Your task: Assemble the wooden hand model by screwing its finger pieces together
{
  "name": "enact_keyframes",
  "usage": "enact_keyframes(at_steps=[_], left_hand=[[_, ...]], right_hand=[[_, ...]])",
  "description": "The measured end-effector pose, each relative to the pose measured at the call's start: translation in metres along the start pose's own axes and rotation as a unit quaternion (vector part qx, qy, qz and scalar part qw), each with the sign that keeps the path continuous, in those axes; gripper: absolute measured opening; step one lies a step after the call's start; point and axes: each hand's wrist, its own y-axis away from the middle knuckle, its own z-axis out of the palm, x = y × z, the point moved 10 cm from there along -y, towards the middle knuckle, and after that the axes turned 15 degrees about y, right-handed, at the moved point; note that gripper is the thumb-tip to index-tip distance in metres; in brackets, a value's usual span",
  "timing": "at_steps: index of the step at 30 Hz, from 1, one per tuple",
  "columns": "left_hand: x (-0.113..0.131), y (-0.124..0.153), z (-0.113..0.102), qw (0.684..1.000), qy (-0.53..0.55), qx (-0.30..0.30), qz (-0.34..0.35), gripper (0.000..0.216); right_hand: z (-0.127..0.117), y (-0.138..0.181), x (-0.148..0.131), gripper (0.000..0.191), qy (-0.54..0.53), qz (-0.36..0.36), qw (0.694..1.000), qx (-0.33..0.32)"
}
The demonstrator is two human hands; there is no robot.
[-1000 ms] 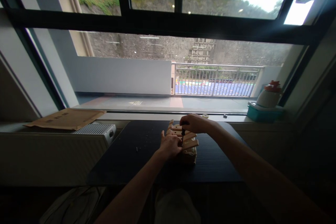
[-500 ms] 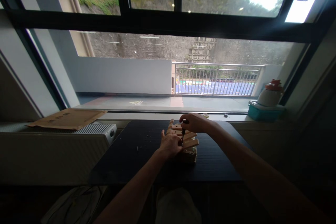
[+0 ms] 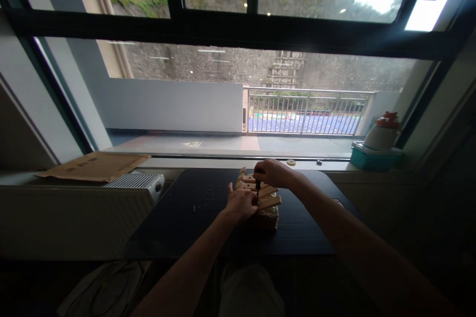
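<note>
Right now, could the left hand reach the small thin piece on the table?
Probably yes: nothing stands between the left hand and the small thin piece, though that hand touches wooden slats.

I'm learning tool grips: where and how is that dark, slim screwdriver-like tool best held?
Probably by the upper end of the dark, slim screwdriver-like tool, taken from above, as the right hand has it. It stands nearly upright over the tan wooden strips, thin shaft pointing down, and the left hand crowds its lower end, so the top looks easier to reach.
</note>
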Motion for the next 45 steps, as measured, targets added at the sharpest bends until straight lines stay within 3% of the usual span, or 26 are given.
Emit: enact_keyframes(at_steps=[7,12,19,23,29,33,39,42,45], left_hand=[[0.0,0.0,0.0,1.0,0.011,-0.01,-0.005,0.019],[-0.001,0.0,0.0,1.0,0.009,-0.011,-0.008,0.02],[0.001,-0.001,0.0,1.0,-0.003,-0.004,0.002,0.019],[0.001,0.0,-0.001,1.0,-0.005,-0.006,-0.006,0.018],[0.001,0.0,0.0,1.0,0.01,-0.025,-0.003,0.022],[0.0,-0.001,0.001,1.0,0.01,-0.017,0.003,0.023],[0.0,-0.001,0.002,1.0,-0.005,-0.013,-0.003,0.02],[0.001,-0.001,0.001,1.0,-0.004,-0.01,-0.004,0.02],[0.0,0.0,0.0,1.0,-0.004,-0.01,-0.009,0.019]], right_hand=[[-0.012,0.007,0.0,0.025,0.011,0.006,1.0,-0.013],[-0.009,0.008,0.001,0.025,-0.039,-0.015,0.999,-0.014],[-0.007,0.004,0.002,0.029,-0.006,0.024,0.999,0.032],[-0.008,0.004,0.001,0.03,0.029,0.035,0.999,0.007],[-0.008,0.007,-0.001,0.028,-0.011,-0.023,0.999,-0.027],[-0.004,0.007,-0.001,0.027,-0.029,-0.031,0.999,-0.019],[-0.003,0.004,-0.004,0.032,0.01,0.012,1.0,0.013],[-0.005,0.003,-0.004,0.035,0.038,0.029,0.999,0.006],[-0.008,0.003,-0.007,0.031,0.026,0.002,1.0,-0.011]])
